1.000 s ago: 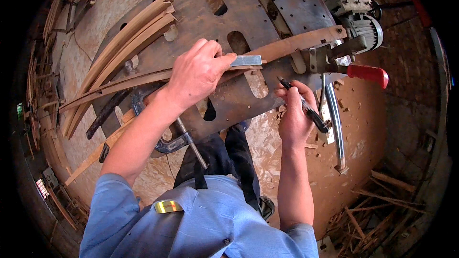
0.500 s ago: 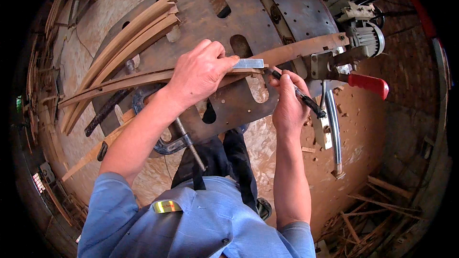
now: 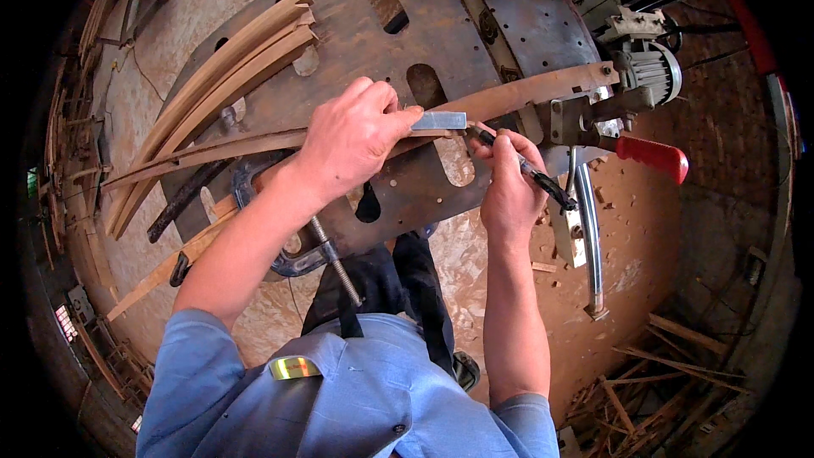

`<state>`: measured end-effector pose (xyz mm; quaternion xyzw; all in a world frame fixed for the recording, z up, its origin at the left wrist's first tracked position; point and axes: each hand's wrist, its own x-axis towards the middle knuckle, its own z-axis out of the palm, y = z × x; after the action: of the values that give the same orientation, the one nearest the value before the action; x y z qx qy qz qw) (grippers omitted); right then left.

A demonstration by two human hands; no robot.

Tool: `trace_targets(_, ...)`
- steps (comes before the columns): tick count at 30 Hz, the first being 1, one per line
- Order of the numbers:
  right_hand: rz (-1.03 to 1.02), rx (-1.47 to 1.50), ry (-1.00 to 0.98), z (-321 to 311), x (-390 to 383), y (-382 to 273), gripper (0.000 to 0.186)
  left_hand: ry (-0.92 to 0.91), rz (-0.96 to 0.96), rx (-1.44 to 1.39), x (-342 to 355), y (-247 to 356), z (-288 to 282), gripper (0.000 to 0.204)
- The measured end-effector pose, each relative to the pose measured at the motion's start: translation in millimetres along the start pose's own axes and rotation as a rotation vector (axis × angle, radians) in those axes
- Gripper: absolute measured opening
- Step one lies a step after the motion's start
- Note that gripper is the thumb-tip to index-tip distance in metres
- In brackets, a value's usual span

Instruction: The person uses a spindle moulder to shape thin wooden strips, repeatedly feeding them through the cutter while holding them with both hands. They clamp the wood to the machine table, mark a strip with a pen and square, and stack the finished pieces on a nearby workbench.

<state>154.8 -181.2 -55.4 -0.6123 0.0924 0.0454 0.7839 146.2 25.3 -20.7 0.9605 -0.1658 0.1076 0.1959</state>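
Metal bar (image 3: 443, 121) lies along the right end of a curved wooden strip (image 3: 212, 151) over a slotted metal table (image 3: 339, 42), gripped by the curled fingers and thumb of a worker's left hand (image 3: 352, 136). The right hand (image 3: 513, 191) pinches a black pen (image 3: 549, 186), its tip just beside the bar's end; whether they touch cannot be told. Curved wooden pieces (image 3: 225, 64) lie stacked at upper left; a C-clamp (image 3: 292, 265) hangs near the table's lower edge, and a red-handled toggle clamp (image 3: 651, 158) stands at right.
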Motion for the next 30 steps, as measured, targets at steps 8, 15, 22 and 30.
trace_targets(8, 0.006, -0.015, 0.012, 0.4, -2.5, 1.4, 0.016, 0.018, -0.003, 0.025, -1.8, 3.2, 0.0, 0.026)
trace_targets(15, -0.025, -0.045, 0.025, 1.7, -2.6, 2.4, 0.014, 0.022, -0.003, 0.025, -3.0, 2.8, 1.5, 0.028)
trace_targets(22, -0.067, -0.104, 0.013, 0.4, -3.5, 4.5, 0.015, 0.021, -0.014, 0.021, -3.2, 4.3, 0.4, 0.029)
trace_targets(30, -0.091, -0.143, 0.016, 1.2, -3.6, 4.0, 0.016, 0.025, -0.020, 0.020, -3.4, 4.1, 1.2, 0.030)
